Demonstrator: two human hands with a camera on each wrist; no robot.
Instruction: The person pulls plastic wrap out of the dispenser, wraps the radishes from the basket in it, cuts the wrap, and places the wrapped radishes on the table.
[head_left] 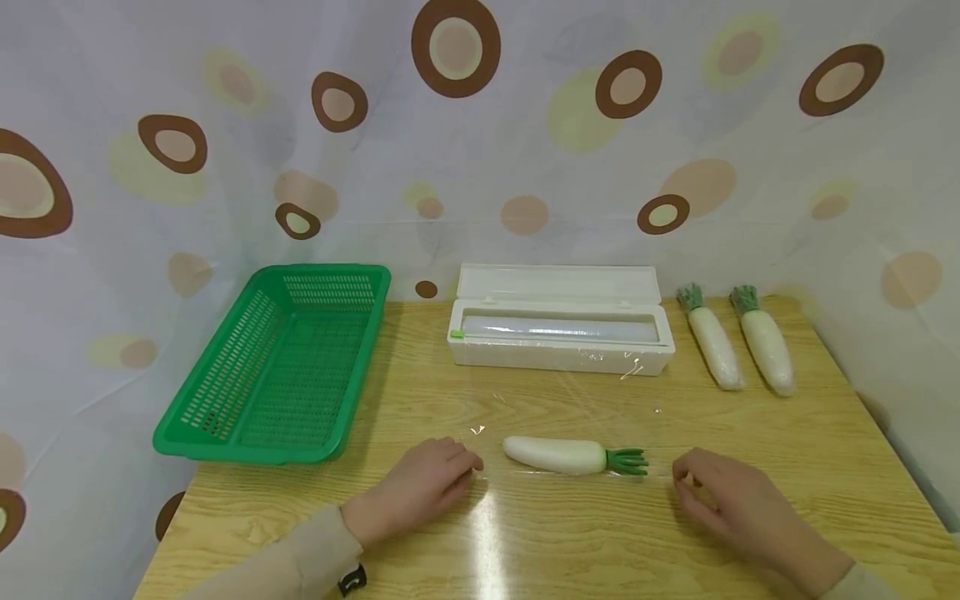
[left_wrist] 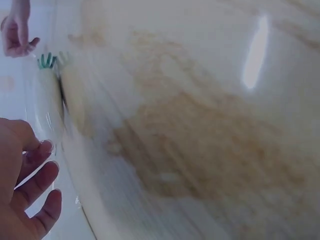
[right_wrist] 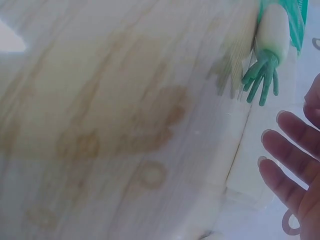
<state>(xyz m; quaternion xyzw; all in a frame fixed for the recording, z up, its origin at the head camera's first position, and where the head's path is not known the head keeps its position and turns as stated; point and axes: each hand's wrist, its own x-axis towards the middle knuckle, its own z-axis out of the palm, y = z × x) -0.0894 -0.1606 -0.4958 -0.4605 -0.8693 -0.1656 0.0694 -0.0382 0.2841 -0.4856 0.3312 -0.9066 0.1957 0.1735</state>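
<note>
A white radish [head_left: 558,455] with a short green top lies crosswise on a sheet of clear cling film [head_left: 525,408] that stretches forward from a white dispenser box [head_left: 562,358]. Left of the radish's tip, my left hand [head_left: 427,487] pinches the near edge of the film between thumb and forefinger. My right hand [head_left: 738,508] pinches the same edge beyond the green leaves, its other fingers [right_wrist: 285,145] loosely spread. Between the two hands the film edge runs as a thin glossy line along the radish's near side. The film roll [head_left: 558,328] shows inside the open-lidded box.
A green plastic basket [head_left: 352,392] stands on the left of the wooden table [head_left: 585,550]. Two more white radishes, one [head_left: 716,348] beside the other [head_left: 768,350], lie at the back right, looking wrapped. A patterned curtain [head_left: 517,150] hangs behind the table.
</note>
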